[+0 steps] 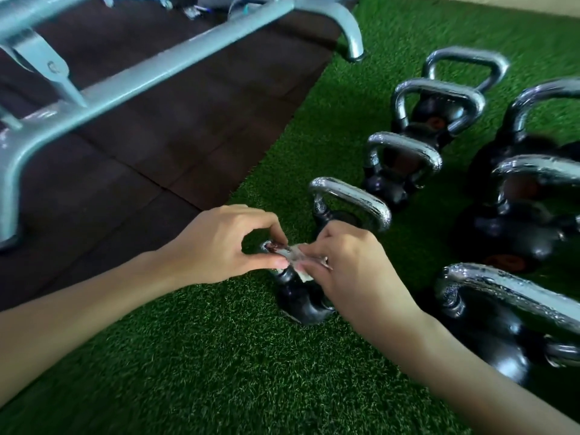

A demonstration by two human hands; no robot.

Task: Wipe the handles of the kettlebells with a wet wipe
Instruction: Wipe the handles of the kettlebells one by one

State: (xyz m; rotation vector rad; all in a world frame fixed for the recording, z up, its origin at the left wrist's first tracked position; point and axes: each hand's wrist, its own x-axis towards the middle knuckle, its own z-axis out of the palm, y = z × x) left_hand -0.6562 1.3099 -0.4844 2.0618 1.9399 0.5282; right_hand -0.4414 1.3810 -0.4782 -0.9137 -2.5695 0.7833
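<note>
Turf [219, 356] underfoot. Both hands meet just below frame centre, over the small kettlebell [298, 296].

Left hand [219, 243]: thumb and fingertips pinch the left end of the wipe [295, 257], the other fingers arched in a loop. Right hand [351, 262]: pinches the right end, fingers curled. The wipe is bunched and narrow between them and sits on or just above the handle [267, 246]. I can't tell if it's touching, as the handle is mostly hidden under the hands.

My read of the step is spreading or re-gripping the wipe before wrapping this handle. To do it well:
- open the wipe flat, since a wad only cleans a stripe
- wrap it fully round the bar and slide from one corner to the other
- do both legs down to the black body
- the bell is small and may tip, so steady it with one hand

Next handle [351, 199] is at 1 o'clock of the hands and close, with three more lined up beyond it on the same bearing. Bigger kettlebells [502, 340] stand at 3 to 4 o'clock. Their chrome shows a speckled sheen. I can't tell droplets from pitting, so I'm not counting them as done.

Dark floor mat [141, 136] at 10 o'clock, grey rack frame [157, 67] across it at 11.
</note>
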